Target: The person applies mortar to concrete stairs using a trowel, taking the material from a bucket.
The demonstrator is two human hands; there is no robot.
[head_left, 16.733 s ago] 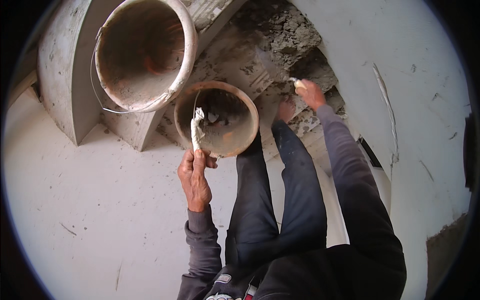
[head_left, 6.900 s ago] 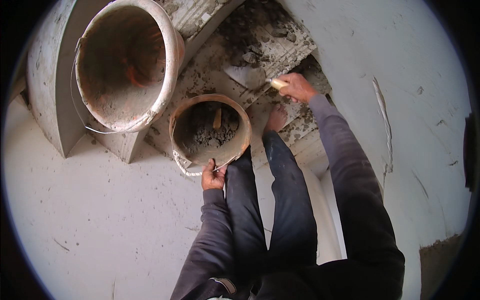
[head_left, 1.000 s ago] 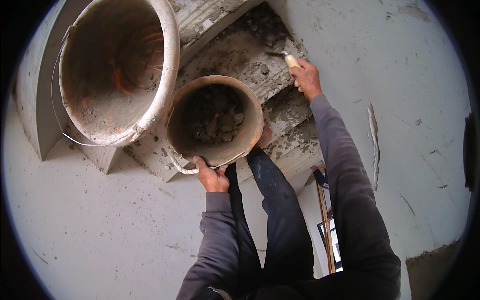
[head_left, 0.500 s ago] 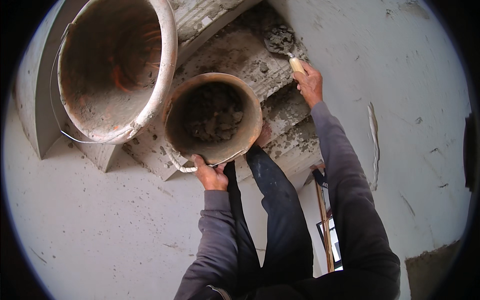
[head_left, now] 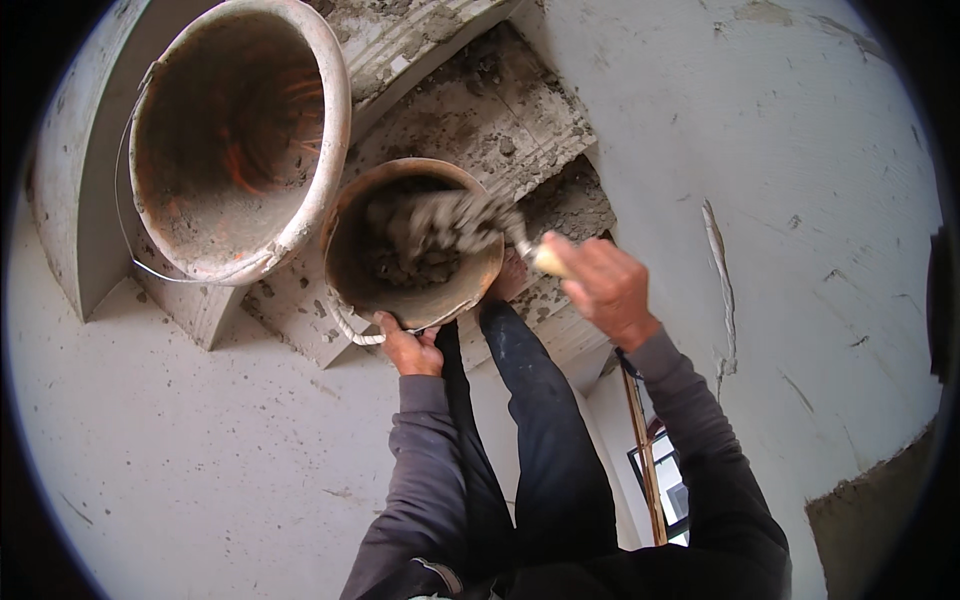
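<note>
My left hand (head_left: 410, 350) is closed on the near rim of a small mortar-stained bucket (head_left: 345, 285), beside its rope-wrapped handle (head_left: 352, 328). The bucket tilts so that its mouth faces me, and lumpy grey mortar (head_left: 412, 258) lies inside. In my right hand (head_left: 608, 292) is a trowel by its pale wooden handle (head_left: 549, 257). Its blade, smeared by motion, reaches over the bucket's right rim with grey mortar on it. Where the mortar on the blade ends and that in the bucket begins, I cannot tell.
A larger bucket (head_left: 338, 120) with a crusted rim and wire handle stands at the upper left. Mortar-spattered stair steps (head_left: 480, 115) run beneath and behind the small bucket. A plastered wall (head_left: 800, 200) rises on the right. My legs (head_left: 550, 420) are close below the bucket.
My right hand has brought the trowel with mortar from the step's far corner down and left to the small bucket's mouth. My left hand keeps its hold on the rim.
</note>
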